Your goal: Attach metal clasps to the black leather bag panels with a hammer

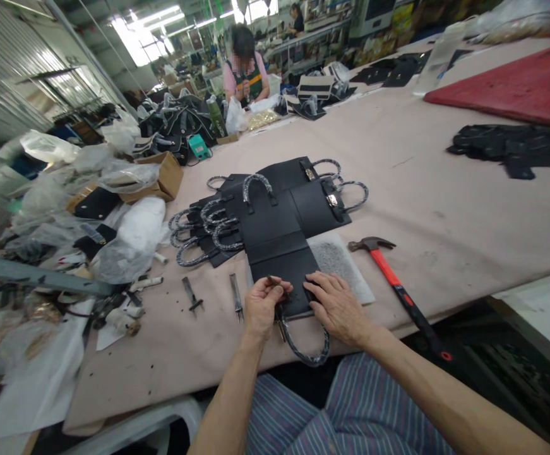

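A black bag panel (pixel 281 268) lies in front of me, with a wrapped loop handle (pixel 310 360) at its near end, over the table's edge. My left hand (pixel 266 306) is closed in a pinch at the panel's left side; a small dark tip shows above the fingers, too little to name. My right hand (pixel 338 306) rests on the panel's right side, fingers stretched out and lying flat. Under the panel sits a pale speckled slab (pixel 341 262). A claw hammer (pixel 391 278) with a red and black handle lies to the right. Two metal pronged punches (pixel 192 296) lie to the left.
More black bag panels with handles (pixel 218 224) are stacked beyond my hands. Plastic bags and an open cardboard box (pixel 163 180) crowd the left. Black pieces (pixel 511 148) and a red board (pixel 511 88) lie far right. A co-worker (pixel 245 69) sits across the table (pixel 412 189).
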A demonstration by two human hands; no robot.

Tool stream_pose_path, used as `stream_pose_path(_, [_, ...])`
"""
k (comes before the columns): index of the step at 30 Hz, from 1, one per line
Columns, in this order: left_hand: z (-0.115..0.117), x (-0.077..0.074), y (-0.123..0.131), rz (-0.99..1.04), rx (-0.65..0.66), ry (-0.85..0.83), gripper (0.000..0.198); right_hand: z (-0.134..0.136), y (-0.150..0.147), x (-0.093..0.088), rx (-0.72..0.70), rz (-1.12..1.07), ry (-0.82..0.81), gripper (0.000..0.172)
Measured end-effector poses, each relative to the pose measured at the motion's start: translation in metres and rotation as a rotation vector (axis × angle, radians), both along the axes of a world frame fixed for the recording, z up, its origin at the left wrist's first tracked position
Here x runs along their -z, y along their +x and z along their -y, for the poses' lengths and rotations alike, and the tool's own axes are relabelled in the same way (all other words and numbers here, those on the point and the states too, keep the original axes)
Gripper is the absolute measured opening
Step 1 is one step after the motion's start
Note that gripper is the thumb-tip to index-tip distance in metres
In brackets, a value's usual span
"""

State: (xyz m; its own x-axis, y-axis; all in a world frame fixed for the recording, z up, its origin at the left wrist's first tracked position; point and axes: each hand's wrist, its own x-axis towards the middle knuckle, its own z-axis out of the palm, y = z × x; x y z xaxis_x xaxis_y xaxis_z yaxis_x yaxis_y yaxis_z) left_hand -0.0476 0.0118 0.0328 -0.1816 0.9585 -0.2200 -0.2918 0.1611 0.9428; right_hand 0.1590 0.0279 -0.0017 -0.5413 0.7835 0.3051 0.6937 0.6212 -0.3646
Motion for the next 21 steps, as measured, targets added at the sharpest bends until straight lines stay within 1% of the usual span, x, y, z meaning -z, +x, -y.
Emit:
stream_pose_path(2, [-0.001,0.005,0.004,-0.116,0.023,0.032,0.026,0.0,0.0,0.0,0.003,-0.002,0.002,0.039])
stream_pose_path(5, [0.001,0.013,0.004,-0.276,0.054,0.087,0.015,0.001,0.0,-0.001,0.006,-0.01,0.004,0.038])
stream_pose_path(10, [0.005,0.023,0.004,-0.427,0.03,0.122,0.008,0.001,0.001,0.0,0.013,-0.022,-0.009,0.039])
stream_pose_path(14, [0.005,0.022,0.008,-0.469,0.014,0.116,0.008,0.0,0.001,0.0,0.015,-0.027,-0.013,0.04])
stream_pose_path(21, [0.004,0.019,0.011,-0.45,-0.006,0.096,0.011,0.0,0.001,-0.002,0.013,-0.028,-0.019,0.04])
